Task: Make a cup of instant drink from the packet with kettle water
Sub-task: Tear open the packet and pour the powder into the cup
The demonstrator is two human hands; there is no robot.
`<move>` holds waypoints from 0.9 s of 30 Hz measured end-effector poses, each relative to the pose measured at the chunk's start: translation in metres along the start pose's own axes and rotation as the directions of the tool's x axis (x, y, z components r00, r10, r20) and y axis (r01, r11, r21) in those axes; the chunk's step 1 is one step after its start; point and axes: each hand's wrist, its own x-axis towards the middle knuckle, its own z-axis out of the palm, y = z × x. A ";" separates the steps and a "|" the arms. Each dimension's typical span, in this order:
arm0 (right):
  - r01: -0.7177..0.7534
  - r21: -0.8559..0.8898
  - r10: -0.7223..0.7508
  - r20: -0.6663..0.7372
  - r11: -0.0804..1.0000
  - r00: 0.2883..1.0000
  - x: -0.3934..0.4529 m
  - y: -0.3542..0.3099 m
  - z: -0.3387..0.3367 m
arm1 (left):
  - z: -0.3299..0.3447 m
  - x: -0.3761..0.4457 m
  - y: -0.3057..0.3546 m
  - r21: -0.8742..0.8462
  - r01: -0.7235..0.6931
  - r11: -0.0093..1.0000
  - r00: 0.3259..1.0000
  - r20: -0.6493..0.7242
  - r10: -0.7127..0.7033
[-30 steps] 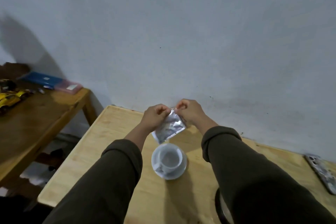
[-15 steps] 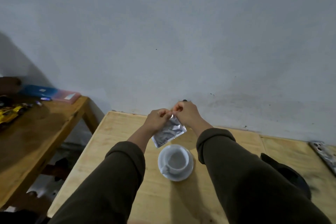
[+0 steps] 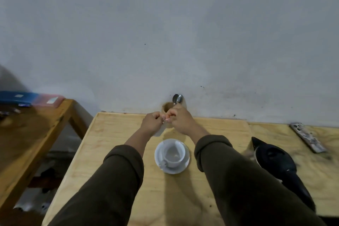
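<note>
A white cup (image 3: 173,154) stands on a white saucer (image 3: 185,166) in the middle of the light wooden table (image 3: 113,161). Above and behind it my left hand (image 3: 151,124) and my right hand (image 3: 180,119) meet, both pinching the top edge of the silver packet (image 3: 159,132); most of the packet is hidden by my hands and blurred below them. A black kettle (image 3: 277,163) sits to the right of the cup, partly behind my right sleeve.
A wooden holder (image 3: 167,107) with spoons (image 3: 177,98) stands against the wall behind my hands. A phone (image 3: 308,137) lies at the table's far right. A darker wooden bench (image 3: 33,134) at the left carries blue (image 3: 16,96) and pink (image 3: 48,100) boxes.
The view has tipped down and right, so the kettle and the spoon holder now show. My hands have drawn closer together on the packet's top, and the packet hangs less visible beneath them.
</note>
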 end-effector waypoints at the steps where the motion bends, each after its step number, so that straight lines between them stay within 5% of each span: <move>1: -0.014 -0.005 0.014 0.003 1.000 1.000 -0.003 0.003 -0.002 | 0.004 -0.001 -0.001 0.031 -0.018 0.999 1.000 0.005 0.018; 9: -0.211 0.118 0.216 -0.030 0.970 0.976 -0.026 0.016 -0.002 | 0.025 -0.016 -0.003 0.290 -0.189 0.938 0.982 0.084 0.172; 19: -0.372 0.165 0.385 -0.052 0.913 0.922 -0.037 0.030 0.010 | 0.022 -0.021 -0.021 0.185 -0.095 0.978 0.957 0.287 0.038; 27: -0.365 0.098 0.364 0.026 0.926 0.931 -0.036 0.030 0.022 | 0.016 -0.019 -0.029 0.184 -0.062 0.981 0.956 0.292 0.006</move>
